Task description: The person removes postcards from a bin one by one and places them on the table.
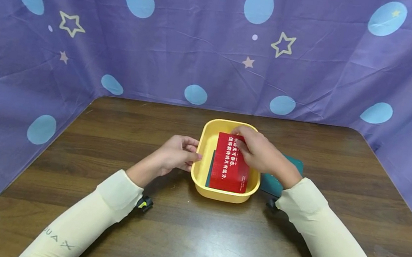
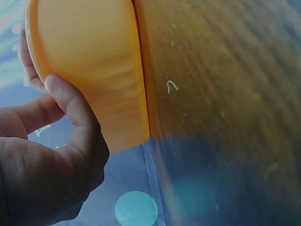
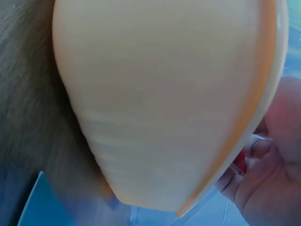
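A yellow plastic basin (image 1: 222,196) with rounded corners stands mid-table. At its left rim my left hand (image 1: 175,155) pinches the edge; the left wrist view shows the thumb on the rim and other fingers partly hidden behind it. Inside the basin lies a flat red booklet (image 1: 228,175) with white printed characters. My right hand (image 1: 257,149) reaches over the right rim and holds the booklet near its far right side. A teal flat item (image 1: 209,171) shows below the booklet's left edge. In the right wrist view, the right fingers curl beside a sliver of the red booklet (image 3: 240,161).
Another teal flat item (image 1: 273,186) lies on the wooden table (image 1: 142,123) right of the basin, partly under the right forearm. A small clear scrap (image 1: 388,256) lies at the right. A purple patterned curtain (image 1: 168,59) hangs behind the table and along its sides.
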Tool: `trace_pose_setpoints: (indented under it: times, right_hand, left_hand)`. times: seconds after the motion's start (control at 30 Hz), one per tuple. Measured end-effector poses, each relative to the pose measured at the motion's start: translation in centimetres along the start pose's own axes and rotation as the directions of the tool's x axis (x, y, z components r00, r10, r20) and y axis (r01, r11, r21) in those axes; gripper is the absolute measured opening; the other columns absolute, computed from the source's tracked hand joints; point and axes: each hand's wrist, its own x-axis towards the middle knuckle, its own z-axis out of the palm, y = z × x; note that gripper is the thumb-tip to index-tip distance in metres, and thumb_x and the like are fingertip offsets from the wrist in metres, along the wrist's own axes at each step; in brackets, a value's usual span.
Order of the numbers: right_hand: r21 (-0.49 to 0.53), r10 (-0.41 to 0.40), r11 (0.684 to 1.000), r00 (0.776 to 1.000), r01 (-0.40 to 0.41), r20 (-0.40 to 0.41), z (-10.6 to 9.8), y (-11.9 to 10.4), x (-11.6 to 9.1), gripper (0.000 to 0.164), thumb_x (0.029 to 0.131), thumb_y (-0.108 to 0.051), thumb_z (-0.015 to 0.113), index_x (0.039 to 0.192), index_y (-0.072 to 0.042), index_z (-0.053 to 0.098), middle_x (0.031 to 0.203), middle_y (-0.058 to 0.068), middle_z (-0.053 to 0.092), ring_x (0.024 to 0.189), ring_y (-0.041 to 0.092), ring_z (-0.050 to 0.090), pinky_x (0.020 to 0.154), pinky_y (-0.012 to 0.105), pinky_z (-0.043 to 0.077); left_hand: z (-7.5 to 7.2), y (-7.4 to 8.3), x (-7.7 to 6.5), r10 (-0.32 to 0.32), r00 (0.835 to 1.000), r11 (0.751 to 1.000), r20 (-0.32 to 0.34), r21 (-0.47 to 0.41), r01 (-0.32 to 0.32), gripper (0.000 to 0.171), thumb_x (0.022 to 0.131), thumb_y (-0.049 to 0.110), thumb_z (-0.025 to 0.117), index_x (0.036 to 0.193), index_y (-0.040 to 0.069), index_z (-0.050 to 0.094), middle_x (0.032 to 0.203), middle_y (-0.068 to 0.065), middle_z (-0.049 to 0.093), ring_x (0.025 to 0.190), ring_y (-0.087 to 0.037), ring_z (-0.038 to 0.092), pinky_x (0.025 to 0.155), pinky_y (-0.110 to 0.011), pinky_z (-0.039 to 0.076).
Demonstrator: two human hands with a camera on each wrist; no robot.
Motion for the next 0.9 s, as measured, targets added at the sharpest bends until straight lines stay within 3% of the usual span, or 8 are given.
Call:
trace_pose_setpoints:
  times: [0.67, 0.9]
  right_hand:
    - [0.035, 0.014, 0.999, 0.996, -0.011, -0.083, -2.7, -1.3, -0.5, 0.029, 0.101, 0.0, 0.058, 0.129, -0.003, 0.051, 0.12, 0.012, 0.059, 0.104, 0.025, 0.059, 0.091, 0.043, 0.059]
    - [0.037, -0.03, 0.999, 0.987, 0.037, -0.16, -3.8, -1.1, -0.8, 0.027, 0.102, 0.002, 0.056, 0.128, 0.002, 0.052, 0.117, 0.014, 0.06, 0.099, 0.026, 0.058, 0.087, 0.043, 0.057]
  left_hand:
    - [-0.2, 0.0, -0.1, 0.007, 1.0, 1.0, 0.004, 0.004, -0.007, 0.05, 0.093, -0.004, 0.068, 0.139, -0.009, 0.05, 0.099, -0.007, 0.056, 0.07, -0.019, 0.061, 0.058, -0.026, 0.061]
    - [-0.1, 0.2, -0.2, -0.002, 1.0, 1.0, 0.0, 0.006, 0.002, 0.051, 0.092, -0.005, 0.068, 0.14, -0.009, 0.05, 0.098, -0.007, 0.056, 0.07, -0.019, 0.06, 0.057, -0.026, 0.06]
